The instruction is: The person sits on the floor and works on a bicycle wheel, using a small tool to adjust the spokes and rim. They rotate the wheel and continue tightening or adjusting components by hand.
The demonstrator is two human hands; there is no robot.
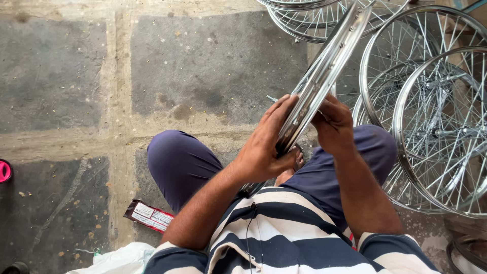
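Note:
A shiny chrome bicycle wheel rim (329, 63) stands on edge between my knees, seen nearly edge-on and running up to the top of the view. My left hand (266, 144) grips its near part from the left, thumb under the rim. My right hand (335, 127) presses against the rim's right side, fingers curled at the spokes. What the right fingers pinch is hidden.
Several finished spoked wheels (441, 127) lean stacked at the right, more at the top (314, 23). Stone-slab floor (203, 66) lies ahead. A small torn packet (149, 215) and white bag (119, 261) lie by my left leg; a pink object (4, 171) at the left edge.

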